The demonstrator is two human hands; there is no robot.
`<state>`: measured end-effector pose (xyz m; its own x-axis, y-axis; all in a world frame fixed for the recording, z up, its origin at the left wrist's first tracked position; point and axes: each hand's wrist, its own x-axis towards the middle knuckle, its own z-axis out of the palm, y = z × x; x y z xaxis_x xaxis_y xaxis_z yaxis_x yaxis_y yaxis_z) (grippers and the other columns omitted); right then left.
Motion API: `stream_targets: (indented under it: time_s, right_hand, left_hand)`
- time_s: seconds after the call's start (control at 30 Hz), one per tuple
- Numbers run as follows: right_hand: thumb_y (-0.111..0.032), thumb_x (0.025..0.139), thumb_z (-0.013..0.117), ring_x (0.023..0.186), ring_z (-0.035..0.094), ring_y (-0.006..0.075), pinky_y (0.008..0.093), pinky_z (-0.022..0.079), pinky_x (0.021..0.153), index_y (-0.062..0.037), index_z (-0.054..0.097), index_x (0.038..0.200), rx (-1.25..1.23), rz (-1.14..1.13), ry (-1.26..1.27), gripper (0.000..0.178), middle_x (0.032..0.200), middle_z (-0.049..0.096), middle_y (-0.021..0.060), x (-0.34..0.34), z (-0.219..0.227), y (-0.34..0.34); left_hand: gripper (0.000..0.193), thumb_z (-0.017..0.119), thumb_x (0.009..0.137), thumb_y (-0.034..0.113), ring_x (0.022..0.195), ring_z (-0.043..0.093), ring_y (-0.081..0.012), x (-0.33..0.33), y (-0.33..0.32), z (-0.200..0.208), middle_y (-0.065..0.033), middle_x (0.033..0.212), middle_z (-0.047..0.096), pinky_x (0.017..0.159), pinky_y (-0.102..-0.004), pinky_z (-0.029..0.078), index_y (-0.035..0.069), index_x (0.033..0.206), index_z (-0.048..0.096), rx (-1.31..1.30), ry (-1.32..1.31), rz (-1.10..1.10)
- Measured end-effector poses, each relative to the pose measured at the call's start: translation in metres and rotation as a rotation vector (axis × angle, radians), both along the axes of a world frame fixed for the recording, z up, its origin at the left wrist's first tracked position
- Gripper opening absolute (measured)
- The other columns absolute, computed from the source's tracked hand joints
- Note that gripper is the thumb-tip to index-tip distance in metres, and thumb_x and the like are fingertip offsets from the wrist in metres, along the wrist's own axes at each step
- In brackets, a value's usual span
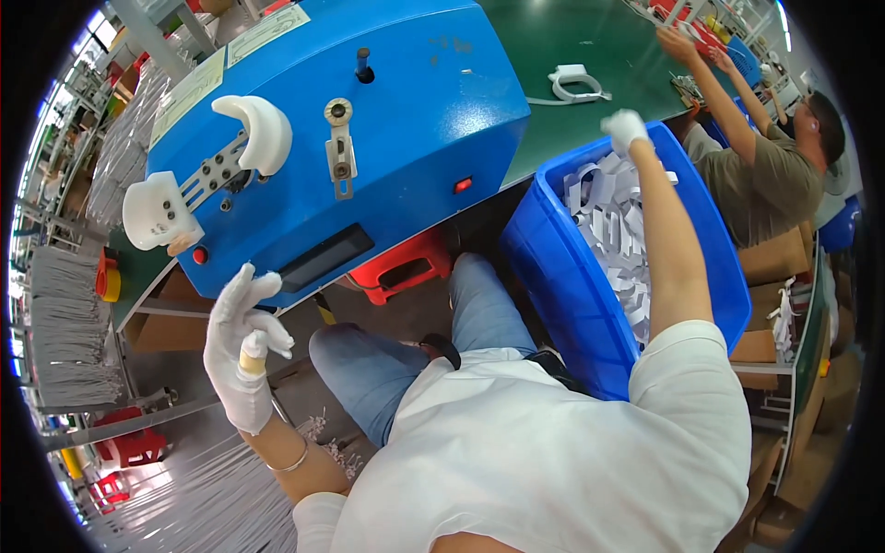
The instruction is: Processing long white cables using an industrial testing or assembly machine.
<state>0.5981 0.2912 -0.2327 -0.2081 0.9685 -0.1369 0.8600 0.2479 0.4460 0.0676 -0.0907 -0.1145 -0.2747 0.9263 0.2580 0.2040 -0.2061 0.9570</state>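
My left hand (241,346) wears a white glove with a yellowish band on one finger. Its fingers are apart with nothing in them, just in front of the blue machine (433,120). On that machine stand two white curved holders (263,136) joined by a slotted metal bracket. My right hand (629,131), also gloved in white, is over the far rim of a blue bin (562,276). Its fingers look closed; what they hold, if anything, is hidden. White strips (613,221) fill the bin. Beyond it, a bundled white cable (576,85) lies on the green table (544,37).
A red push button (200,255), a dark display (327,258) and a red switch (463,185) are on the machine's front. A red stool (401,267) stands underneath. Grey cables (69,323) hang at the left. At the right a co-worker (765,175) sits with arms raised.
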Motion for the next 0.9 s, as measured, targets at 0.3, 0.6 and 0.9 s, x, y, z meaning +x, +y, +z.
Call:
stream_targets:
  time_s: [0.3, 0.6, 0.9]
  right_hand:
    - [-0.013, 0.080, 0.052, 0.100, 0.061, 0.0344, 0.0439, 0.047, 0.088, -0.0116, 0.068, 0.100, 0.142, -0.426, 0.510, 0.026, 0.102, 0.065, 0.0187, 0.020, -0.082, -0.097]
    - [-0.006, 0.077, 0.054, 0.067, 0.059, 0.0125, 0.0262, 0.047, 0.058, -0.0026, 0.059, 0.080, -0.269, 0.054, 1.563, 0.007, 0.077, 0.058, 0.0037, -0.059, 0.099, -0.121]
    - [-0.003, 0.079, 0.062, 0.088, 0.056, 0.0097, 0.0251, 0.047, 0.078, -0.0002, 0.063, 0.107, -1.081, 0.643, 1.386, 0.027, 0.096, 0.065, 0.0003, -0.268, 0.141, -0.205]
  left_hand:
    - [0.054, 0.070, 0.082, 0.030, 0.066, 0.056, -0.0088, 0.011, 0.008, 0.009, -0.0149, 0.106, 0.064, 0.059, -0.0202, 0.046, -0.003, 0.122, 0.054, -0.093, -0.067, -0.056]
    - [0.024, 0.066, 0.079, 0.000, 0.092, 0.063, -0.0216, 0.059, 0.049, 0.027, -0.0152, 0.105, 0.065, 0.082, -0.0303, 0.049, -0.003, 0.102, 0.065, 0.310, 0.448, -0.261]
    - [0.045, 0.056, 0.066, -0.015, 0.096, 0.062, -0.0287, 0.087, 0.082, 0.053, -0.0156, 0.111, 0.063, 0.083, -0.0327, 0.050, 0.001, 0.108, 0.064, 0.416, 0.033, -0.747]
